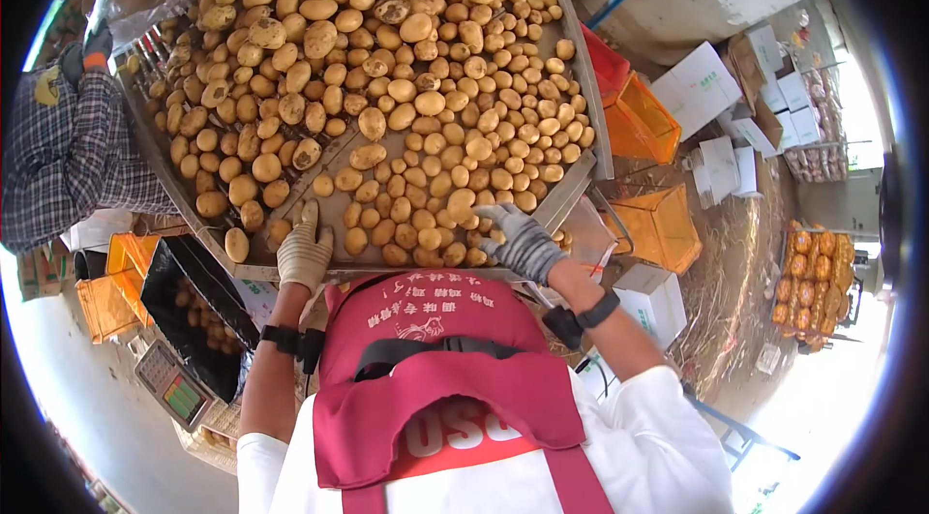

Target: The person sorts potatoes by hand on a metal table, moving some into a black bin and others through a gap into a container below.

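Many potatoes (416,107) cover a metal sorting table (334,180) in front of me. My left hand (306,251), in a pale knitted glove, rests at the near edge with its fingers stretched forward. Just left of those fingers lies a single potato (279,230). My right hand (523,241), in a grey striped glove, reaches over the near right part of the pile. Its fingers are apart and close to the small potatoes there; whether they touch is hard to tell. Neither hand visibly holds anything.
Another person's checked sleeve (92,141) is at the left side. Orange crates (653,228) and white boxes (697,88) stand to the right. A black-lined crate (194,306) with potatoes and a scale (174,386) are at lower left. Bagged produce (813,282) is stacked far right.
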Tool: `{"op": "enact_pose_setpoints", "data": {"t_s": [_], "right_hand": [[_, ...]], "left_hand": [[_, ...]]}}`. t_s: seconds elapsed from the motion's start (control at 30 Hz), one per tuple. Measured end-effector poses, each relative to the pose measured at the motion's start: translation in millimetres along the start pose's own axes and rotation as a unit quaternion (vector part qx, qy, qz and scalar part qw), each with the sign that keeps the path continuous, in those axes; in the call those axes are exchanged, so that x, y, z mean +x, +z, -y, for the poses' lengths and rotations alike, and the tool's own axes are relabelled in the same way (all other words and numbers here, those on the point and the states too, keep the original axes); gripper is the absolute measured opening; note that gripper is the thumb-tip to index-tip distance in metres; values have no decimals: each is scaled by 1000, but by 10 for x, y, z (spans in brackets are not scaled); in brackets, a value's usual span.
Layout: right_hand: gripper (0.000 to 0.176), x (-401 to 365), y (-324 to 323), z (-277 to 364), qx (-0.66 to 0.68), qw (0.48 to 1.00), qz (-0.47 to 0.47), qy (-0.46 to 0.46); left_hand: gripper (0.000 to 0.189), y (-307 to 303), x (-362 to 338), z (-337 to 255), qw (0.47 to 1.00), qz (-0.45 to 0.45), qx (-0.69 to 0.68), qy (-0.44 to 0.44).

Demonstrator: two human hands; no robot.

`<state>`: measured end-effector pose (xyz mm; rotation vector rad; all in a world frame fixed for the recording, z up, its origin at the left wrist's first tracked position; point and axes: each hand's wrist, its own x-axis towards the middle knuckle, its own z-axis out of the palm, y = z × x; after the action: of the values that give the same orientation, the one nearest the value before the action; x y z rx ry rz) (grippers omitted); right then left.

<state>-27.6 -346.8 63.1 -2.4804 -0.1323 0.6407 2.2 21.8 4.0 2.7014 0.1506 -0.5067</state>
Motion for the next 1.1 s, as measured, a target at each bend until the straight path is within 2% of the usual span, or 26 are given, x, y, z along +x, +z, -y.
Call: {"op": "enact_pose_setpoints", "data": {"t_s": [0.03, 0.07, 0.13, 0.17, 0.2, 0.27, 0.3, 0.33, 0.37, 0.4, 0.43, 0.57, 0.63, 0.7, 0.73, 0.8, 0.83, 0.9, 0.93, 1.0, 1.03, 1.07, 1.1], "right_hand": [[53, 130, 10, -101, -7, 997, -19, -74], [53, 270, 18, -168, -4, 997, -18, -79], [51, 578, 124, -262, -90, 976, 4, -200], [51, 790, 339, -373, 27, 990, 39, -130], [51, 827, 373, -267, 34, 990, 38, -133], [51, 808, 313, 74, 60, 993, 91, -52], [49, 756, 216, 288, 272, 937, 202, 90], [49, 747, 247, 254, 278, 934, 205, 89], [48, 729, 275, 193, 101, 976, 163, -101], [47, 725, 283, 176, -84, 949, 105, -285], [45, 772, 262, 178, -68, 952, 126, -271], [43, 1037, -245, 560, -109, 965, 133, -200], [48, 1376, -331, 606, -105, 968, 43, -223], [56, 1655, -464, 766, -151, 970, -52, -181], [64, 1884, -512, 805, -163, 969, -59, -178], [72, 2096, -558, 933, -215, 970, -39, -110], [72, 2179, -503, 971, -219, 968, -38, -113], [80, 2281, -378, 1105, -298, 954, -26, -21], [80, 2267, -367, 1206, -302, 953, -26, -23], [84, 2171, -403, 1371, -265, 962, -12, 65], [84, 2147, -418, 1387, -268, 960, -5, 77], [84, 2145, -426, 1372, -273, 959, -7, 78], [84, 2166, -421, 1339, -286, 954, 31, 86]], "left_hand": [[60, 40, 24, 27, 1000, -4, 3, -5], [61, 102, 61, 92, 1000, -23, 2, -5], [62, 97, 54, 48, 999, -42, 6, -6], [64, 53, 44, -38, 999, -24, 14, -35], [67, 21, 37, -99, 998, -4, 23, -64], [67, 123, 46, -72, 996, -29, 64, -52], [66, 105, 29, -101, 993, -53, 97, -38], [66, 87, 20, -132, 993, -50, 104, -40], [67, 73, 16, -175, 993, -34, 103, -52], [67, 30, 13, -196, 993, -18, 100, -63], [67, 77, 20, -155, 991, -53, 117, -44], [66, 23, 10, -259, 991, -28, 99, -81], [66, 17, 15, -230, 992, -42, 100, -68], [66, -18, 28, -241, 992, -24, 88, -82], [66, -27, 28, -238, 993, -5, 79, -90], [66, 3, 25, -196, 994, -24, 69, -82], [66, 6, 31, -181, 995, -22, 63, -75], [69, -18, 28, -163, 995, -11, 62, -71], [69, -18, 25, -131, 996, -13, 58, -73], [74, 8, 43, -108, 997, -14, 46, -56], [74, 6, 49, -95, 998, -14, 40, -54], [76, -14, 54, -71, 998, 14, 34, -45], [78, -55, 56, -53, 998, 41, 28, -38]]}}
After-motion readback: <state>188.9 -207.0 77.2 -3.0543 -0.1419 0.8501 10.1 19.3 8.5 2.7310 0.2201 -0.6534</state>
